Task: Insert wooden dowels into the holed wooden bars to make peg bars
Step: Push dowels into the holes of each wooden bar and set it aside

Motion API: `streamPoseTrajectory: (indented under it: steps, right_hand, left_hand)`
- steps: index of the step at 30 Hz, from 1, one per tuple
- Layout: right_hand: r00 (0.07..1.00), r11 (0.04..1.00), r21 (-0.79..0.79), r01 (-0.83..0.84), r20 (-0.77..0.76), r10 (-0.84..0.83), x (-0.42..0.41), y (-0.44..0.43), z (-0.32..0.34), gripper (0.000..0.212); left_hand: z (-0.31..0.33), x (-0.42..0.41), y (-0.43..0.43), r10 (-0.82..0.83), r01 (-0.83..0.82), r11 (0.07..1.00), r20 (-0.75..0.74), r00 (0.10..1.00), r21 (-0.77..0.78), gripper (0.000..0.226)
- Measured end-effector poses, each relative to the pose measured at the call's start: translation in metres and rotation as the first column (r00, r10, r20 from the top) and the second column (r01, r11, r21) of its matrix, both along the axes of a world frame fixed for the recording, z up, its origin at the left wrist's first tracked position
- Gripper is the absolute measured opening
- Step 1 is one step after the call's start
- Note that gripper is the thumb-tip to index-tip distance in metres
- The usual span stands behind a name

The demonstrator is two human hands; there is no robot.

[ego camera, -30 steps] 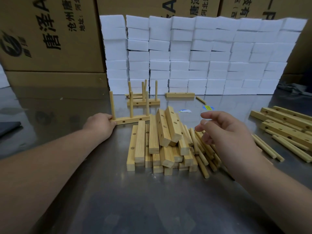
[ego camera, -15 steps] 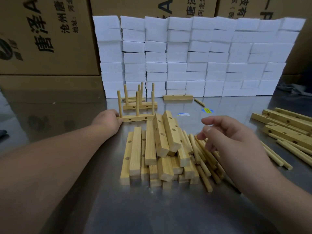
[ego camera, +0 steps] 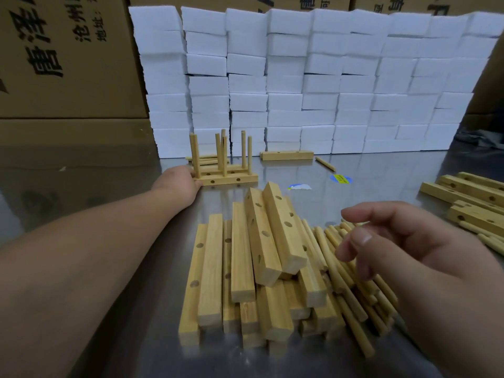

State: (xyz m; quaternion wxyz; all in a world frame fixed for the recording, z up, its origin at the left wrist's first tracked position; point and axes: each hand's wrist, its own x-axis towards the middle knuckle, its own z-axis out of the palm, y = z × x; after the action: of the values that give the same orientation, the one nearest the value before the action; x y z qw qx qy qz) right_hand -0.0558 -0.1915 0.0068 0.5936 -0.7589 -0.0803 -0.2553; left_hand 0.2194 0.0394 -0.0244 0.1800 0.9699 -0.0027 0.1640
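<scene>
1. A person's left hand (ego camera: 181, 181) reaches out to 11 o'clock of the view and grips the left end of a finished peg bar (ego camera: 231, 180), thumb tip on its near face. The bar lies flat on the steel table (ego camera: 381, 170) with three dowels standing upright in it.
2. A second peg bar (ego camera: 214, 168) sits just behind the first, touching or nearly so; which cannot be told.
3. The right hand (ego camera: 403, 241) hovers at 3 o'clock, fingers half bent and apart, holding nothing, just above a heap of loose dowels (ego camera: 351, 293).
4. At centre, toward 6 o'clock, holed wooden bars (ego camera: 259, 268) are stacked in a loose pile, two of them tilted up on top. The dowel heap touches the pile's right side.
5. A single holed bar (ego camera: 286, 154) lies at 12 o'clock, against the foot of a wall of white foam blocks (ego camera: 300, 77), with one stray dowel (ego camera: 326, 163) just to its right.
6. More holed bars (ego camera: 469, 197) lie at 3 o'clock by the table's right edge, well apart from the pile.
7. Printed cardboard boxes (ego camera: 68, 64) rise behind, at 10 o'clock.
</scene>
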Motion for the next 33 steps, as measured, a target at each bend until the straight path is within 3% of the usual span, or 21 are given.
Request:
streamPoseTrajectory:
  steps: [18, 21, 26, 33]
  right_hand:
    - [0.999, 0.997, -0.070, -0.022, 0.048, 0.025, -0.003, 0.003, -0.001, 0.033]
    - [0.998, 0.996, -0.083, -0.022, 0.053, 0.027, -0.002, 0.003, -0.002, 0.031]
    - [0.999, 0.995, -0.092, -0.028, 0.034, 0.031, -0.003, 0.004, -0.003, 0.031]
    - [0.999, 0.996, -0.079, -0.038, -0.002, 0.038, -0.005, 0.008, 0.001, 0.034]
  left_hand:
    - [-0.001, 0.014, -0.001, 0.080, -0.080, 0.997, -0.020, 0.997, 0.005, 0.032]
    - [-0.001, 0.015, -0.002, 0.070, -0.068, 0.995, -0.023, 0.997, 0.068, 0.015]
    - [0.000, 0.017, -0.002, 0.045, -0.037, 0.991, -0.058, 0.997, 0.128, 0.031]
    - [-0.001, 0.016, -0.002, 0.020, -0.016, 0.992, -0.029, 0.999, 0.127, 0.032]
